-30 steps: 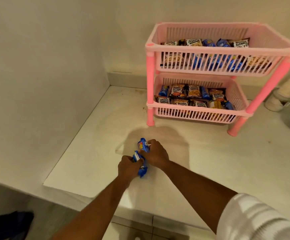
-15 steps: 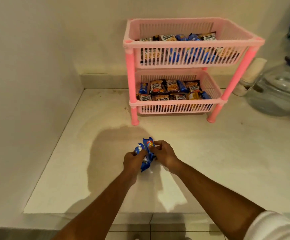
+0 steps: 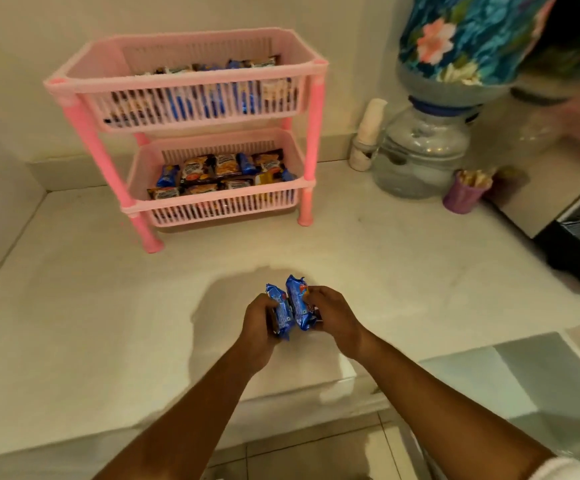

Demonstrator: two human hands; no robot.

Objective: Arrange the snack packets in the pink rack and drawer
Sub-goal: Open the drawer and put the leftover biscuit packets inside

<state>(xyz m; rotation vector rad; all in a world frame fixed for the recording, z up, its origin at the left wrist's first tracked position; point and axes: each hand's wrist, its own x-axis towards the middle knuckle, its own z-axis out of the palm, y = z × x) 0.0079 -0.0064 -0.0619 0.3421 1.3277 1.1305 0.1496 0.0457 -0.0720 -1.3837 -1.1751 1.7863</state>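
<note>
Two blue packets (image 3: 290, 308) stand side by side, gripped one each by left hand (image 3: 259, 318) and right hand (image 3: 333, 315). Pink rack (image 3: 184, 81) sits at eleven o'clock.

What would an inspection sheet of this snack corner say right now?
Surface: pale stone counter, bare in front.
Job's things: two-tier pink plastic rack, both tiers holding snack packets; two blue foil packets held over the counter.
Clutter: clear water dispenser base under a floral-covered bottle; purple cup of sticks.
Hands: left hand and right hand each grip a blue packet.
Cables: nothing seen.
Surroundings: cream walls, open white drawer at lower right.
</note>
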